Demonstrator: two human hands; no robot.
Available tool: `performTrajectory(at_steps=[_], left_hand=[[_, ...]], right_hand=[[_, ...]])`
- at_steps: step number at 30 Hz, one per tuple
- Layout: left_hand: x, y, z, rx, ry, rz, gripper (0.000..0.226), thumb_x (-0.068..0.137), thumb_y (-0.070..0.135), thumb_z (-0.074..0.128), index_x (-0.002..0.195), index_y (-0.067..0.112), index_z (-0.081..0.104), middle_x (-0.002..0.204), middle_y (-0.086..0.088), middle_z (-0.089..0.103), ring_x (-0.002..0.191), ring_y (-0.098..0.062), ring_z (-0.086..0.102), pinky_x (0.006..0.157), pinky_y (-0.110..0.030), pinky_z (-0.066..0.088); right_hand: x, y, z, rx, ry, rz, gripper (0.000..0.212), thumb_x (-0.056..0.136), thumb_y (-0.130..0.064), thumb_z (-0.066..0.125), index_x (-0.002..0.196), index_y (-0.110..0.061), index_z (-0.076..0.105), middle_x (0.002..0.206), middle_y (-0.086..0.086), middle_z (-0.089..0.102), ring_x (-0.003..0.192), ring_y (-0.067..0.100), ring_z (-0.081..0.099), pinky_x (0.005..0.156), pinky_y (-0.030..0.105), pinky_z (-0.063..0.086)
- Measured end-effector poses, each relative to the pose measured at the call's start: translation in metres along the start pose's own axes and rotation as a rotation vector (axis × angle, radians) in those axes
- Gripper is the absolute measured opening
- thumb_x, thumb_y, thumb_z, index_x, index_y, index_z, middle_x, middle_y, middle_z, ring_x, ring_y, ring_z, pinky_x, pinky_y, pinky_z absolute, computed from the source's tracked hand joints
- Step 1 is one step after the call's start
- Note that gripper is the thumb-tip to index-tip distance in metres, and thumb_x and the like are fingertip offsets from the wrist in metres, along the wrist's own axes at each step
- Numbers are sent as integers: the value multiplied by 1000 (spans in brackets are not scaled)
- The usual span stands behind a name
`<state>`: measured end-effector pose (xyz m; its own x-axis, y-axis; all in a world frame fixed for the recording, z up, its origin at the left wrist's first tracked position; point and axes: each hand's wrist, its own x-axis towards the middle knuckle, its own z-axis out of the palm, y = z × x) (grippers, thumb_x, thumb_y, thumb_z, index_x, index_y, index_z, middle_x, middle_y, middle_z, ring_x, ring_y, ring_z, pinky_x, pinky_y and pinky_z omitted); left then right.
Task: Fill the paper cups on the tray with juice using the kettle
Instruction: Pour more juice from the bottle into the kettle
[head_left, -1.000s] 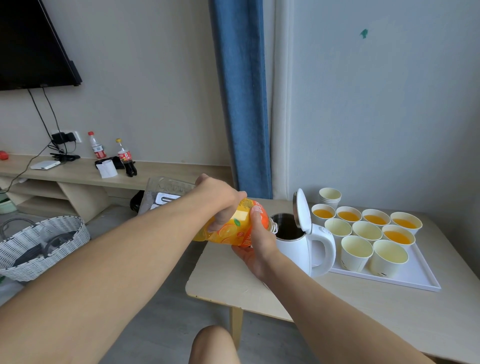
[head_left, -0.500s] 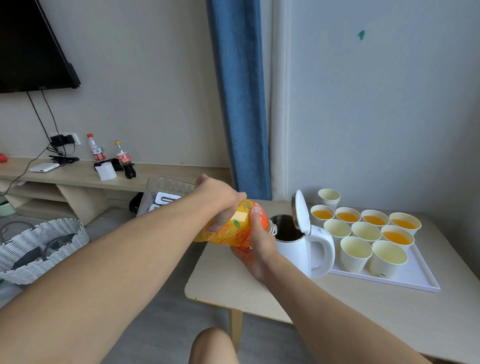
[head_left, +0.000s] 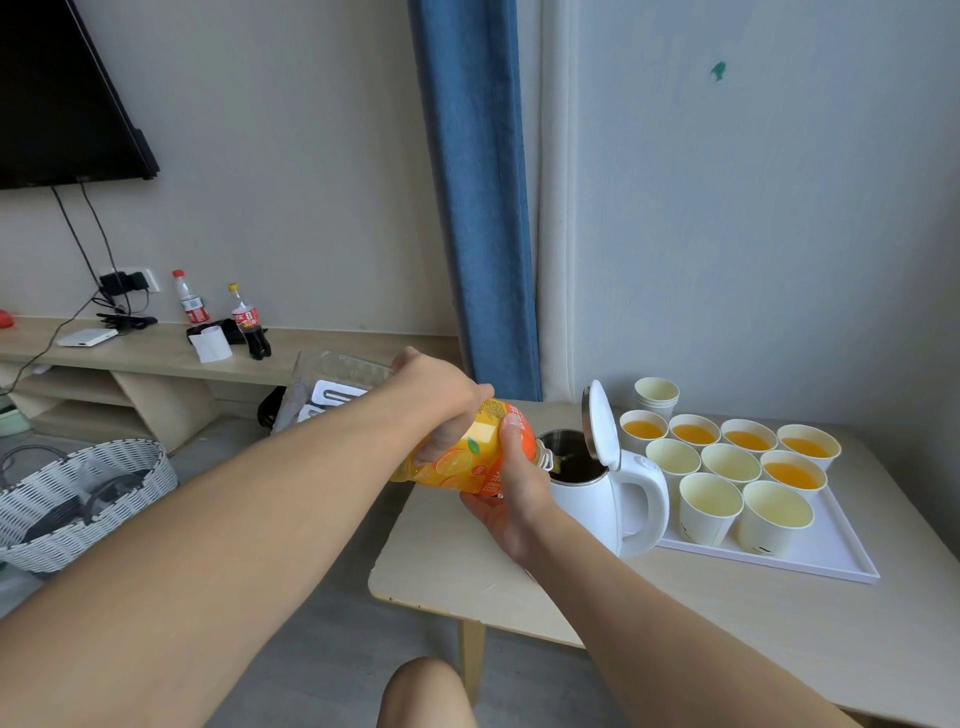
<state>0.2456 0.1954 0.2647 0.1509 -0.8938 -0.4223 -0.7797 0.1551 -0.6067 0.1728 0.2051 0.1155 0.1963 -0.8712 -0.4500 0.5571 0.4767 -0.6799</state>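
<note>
- Head view: my left hand (head_left: 441, 395) clasps the juice bottle (head_left: 462, 460) from above and my right hand (head_left: 511, 499) grips it near the neck, steadying its mouth over the kettle (head_left: 597, 499)
- the lid (head_left: 602, 423) stands upright, freeing the opening
- the kettle sits just beside the tray (head_left: 831, 556), handy for pouring; four paper cups (head_left: 709, 512) look unfilled

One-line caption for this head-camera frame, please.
Left hand and right hand tip a juice bottle over the open kettle; five paper cups on the tray already hold juice.
</note>
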Motion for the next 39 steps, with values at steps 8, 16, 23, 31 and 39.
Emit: performTrajectory(at_steps=[8,16,23,31,39], left_hand=[[0,2,-2,7,9,-2,119,75,27,92,161,36,10,157,-13,37,142,-42,42,109,-59,38],[2,3,-3,28,7,-10,123,75,27,92,162,37,5,159,-13,34,142,-43,41,110,-60,37],[3,4,-3,33,7,-15,121,76,28,91,162,39,6,158,-12,36,142,-41,42,111,-58,38],[2,5,-4,50,4,-15,122,76,27,92,162,36,6,158,-14,35,142,-42,42,111,-59,37],[3,5,-3,44,7,-8,124,76,27,92,162,38,4,159,-14,33,142,-43,43,112,-60,36]], right_hand=[[-1,0,-1,4,-13,-4,83,83,-60,69,147,-24,30,125,12,63,106,29,68,81,45,61],[-4,-2,0,27,-9,-7,83,83,-60,69,147,-23,31,124,12,63,105,29,68,79,44,62],[-4,-1,0,25,-9,-10,83,84,-60,67,148,-23,30,125,12,63,105,28,68,74,41,62],[-5,-2,0,38,-18,-2,79,85,-59,68,146,-23,32,123,12,64,105,28,68,74,41,62],[-5,-1,0,42,-14,-8,81,83,-60,69,147,-24,32,124,11,63,106,28,68,80,44,61]])
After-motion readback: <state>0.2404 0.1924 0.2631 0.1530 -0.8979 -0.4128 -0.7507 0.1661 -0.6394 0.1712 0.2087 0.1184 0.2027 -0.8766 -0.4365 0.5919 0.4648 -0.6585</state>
